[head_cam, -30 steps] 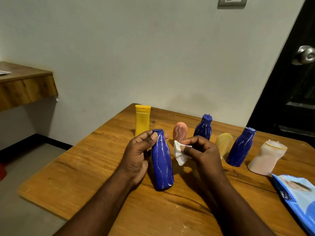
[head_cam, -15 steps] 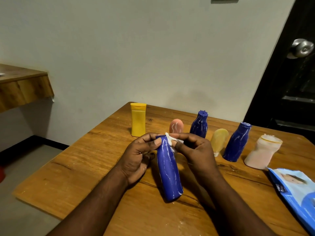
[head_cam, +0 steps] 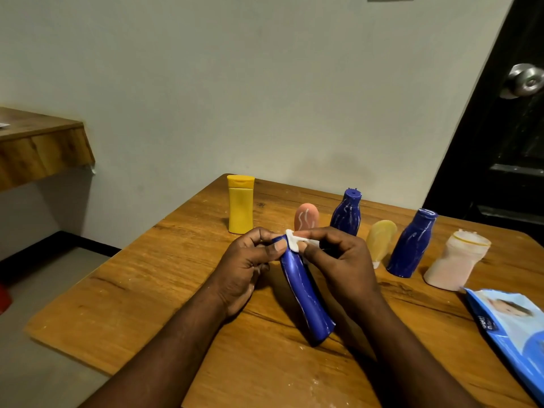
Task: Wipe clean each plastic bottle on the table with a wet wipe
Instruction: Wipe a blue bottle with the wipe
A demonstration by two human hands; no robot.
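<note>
Since a second ago the right hand (head_cam: 338,260) has carried the wet wipe (head_cam: 294,242) up from beside the blue bottle (head_cam: 304,293) onto its neck, and the bottle now leans further, base toward the near side. The left hand (head_cam: 250,260) is closed around the bottle's upper part; the right hand's fingers pinch the wipe against the top.

Seven bottles show on the table (head_cam: 147,290): three blue counting the held one, with the other two (head_cam: 346,214) and (head_cam: 410,244) standing at the far side; one yellow bottle (head_cam: 240,205) far left; a pink one (head_cam: 306,217); a pale yellow one (head_cam: 381,241); a squashed pinkish one (head_cam: 456,263) at right.

One wipe packet (head_cam: 512,328) is cut off at the right edge. The held bottle's cap is hidden by the wipe and fingers.
</note>
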